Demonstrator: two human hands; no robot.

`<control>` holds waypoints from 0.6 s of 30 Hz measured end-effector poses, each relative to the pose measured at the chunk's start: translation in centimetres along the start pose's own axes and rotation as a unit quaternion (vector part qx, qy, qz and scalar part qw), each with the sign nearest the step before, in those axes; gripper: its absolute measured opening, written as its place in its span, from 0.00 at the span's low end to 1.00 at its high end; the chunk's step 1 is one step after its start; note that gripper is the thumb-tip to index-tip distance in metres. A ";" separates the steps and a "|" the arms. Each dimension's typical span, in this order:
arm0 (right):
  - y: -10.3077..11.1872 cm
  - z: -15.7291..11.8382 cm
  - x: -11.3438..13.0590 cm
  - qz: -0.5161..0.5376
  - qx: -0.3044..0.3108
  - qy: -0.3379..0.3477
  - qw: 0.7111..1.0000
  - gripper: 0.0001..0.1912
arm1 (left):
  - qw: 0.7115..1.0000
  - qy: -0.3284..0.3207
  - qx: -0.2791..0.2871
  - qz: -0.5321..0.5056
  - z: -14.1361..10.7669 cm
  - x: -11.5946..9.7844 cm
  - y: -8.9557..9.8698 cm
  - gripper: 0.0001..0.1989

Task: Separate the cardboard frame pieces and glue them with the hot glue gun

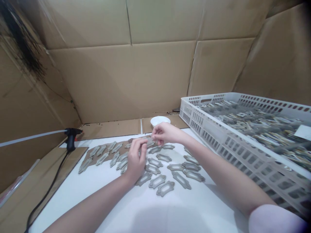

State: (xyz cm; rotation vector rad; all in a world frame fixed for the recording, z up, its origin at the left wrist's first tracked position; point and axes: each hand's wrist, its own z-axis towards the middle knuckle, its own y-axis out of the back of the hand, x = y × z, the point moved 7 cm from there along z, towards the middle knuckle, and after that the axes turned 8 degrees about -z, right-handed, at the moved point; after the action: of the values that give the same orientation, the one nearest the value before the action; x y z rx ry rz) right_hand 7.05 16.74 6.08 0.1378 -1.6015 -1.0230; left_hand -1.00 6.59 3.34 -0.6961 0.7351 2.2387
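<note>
My left hand (pixel 137 157) rests palm down among flat grey frame-like pieces, its fingers bent forward and the thumb apart from them. Its fingertips lie at the left end of a grey piece (pixel 151 141). Just to the right and above that piece, my right hand (pixel 163 133) has thumb and fingertips pinched together. Whatever is in the pinch is too small to make out. Several more pieces, each with a long oval opening, lie around my hands, such as a near one (pixel 165 188) and a slanted one (pixel 181 180).
A white bowl (pixel 159 120) stands behind my right hand. At right is a white plastic crate (pixel 206 129) filled with rows of parts. A black glue gun (pixel 71 139) with a cord sits at left. Black strands (pixel 21 42) hang upper left. Cardboard walls (pixel 121 81) enclose the white table (pixel 102 191).
</note>
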 end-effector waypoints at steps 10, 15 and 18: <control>-0.9 0.8 -1.7 0.028 0.001 -0.026 0.999 0.06 | 0.994 0.082 0.012 -0.077 -0.6 1.6 -0.7 0.17; -1.3 1.0 -2.2 0.039 0.009 -0.032 0.999 0.06 | 0.994 0.085 0.027 -0.066 -0.6 1.4 -0.9 0.17; -1.3 1.0 -2.2 0.042 0.020 -0.037 0.998 0.07 | 0.995 0.070 0.031 -0.060 -0.6 1.2 -1.0 0.17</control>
State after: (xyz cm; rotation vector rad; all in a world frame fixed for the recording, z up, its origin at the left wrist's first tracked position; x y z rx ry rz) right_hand 6.35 17.76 3.62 0.0601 -1.6804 -0.9415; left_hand -0.93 7.33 1.85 -0.8507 0.8063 2.0648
